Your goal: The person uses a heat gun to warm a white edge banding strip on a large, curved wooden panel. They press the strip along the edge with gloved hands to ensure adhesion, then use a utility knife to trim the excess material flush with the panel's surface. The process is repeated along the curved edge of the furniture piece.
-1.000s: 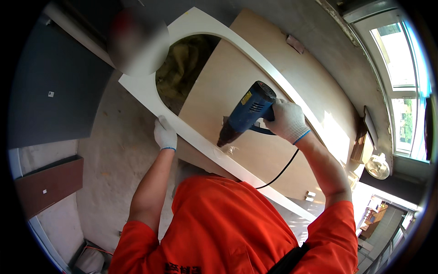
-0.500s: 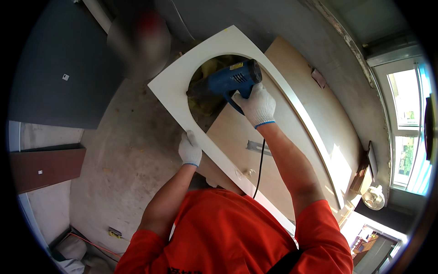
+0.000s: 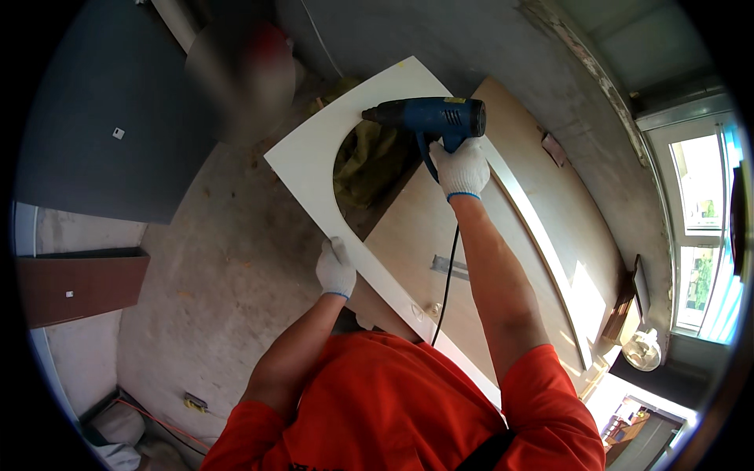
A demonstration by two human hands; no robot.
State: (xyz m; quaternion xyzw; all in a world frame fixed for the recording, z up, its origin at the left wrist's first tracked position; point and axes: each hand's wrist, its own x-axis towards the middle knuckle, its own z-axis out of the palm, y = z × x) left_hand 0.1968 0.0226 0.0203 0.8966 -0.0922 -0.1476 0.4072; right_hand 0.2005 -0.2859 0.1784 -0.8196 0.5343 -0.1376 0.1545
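Note:
My right hand, in a white knit glove, grips the handle of a blue heat gun. Its dark nozzle points left, over the upper rim of a large oval cut-out in a white panel. A black cord runs down from the gun toward me. My left hand, gloved alike, is at the panel's left edge, fingers closed about it; part of the fingers is hidden. Through the cut-out show a crumpled olive-coloured bag or sheet and a beige board.
Dark grey panel and brown panel stand on the left. Concrete floor lies below. A small fan stands at the right near a window. A yellow-and-grey tool lies on the floor at lower left. Blurred shape at upper left.
The heat gun has moved up and right, from the cut-out's left rim to its upper rim, and now sits more level. My left hand keeps its hold at the panel edge.

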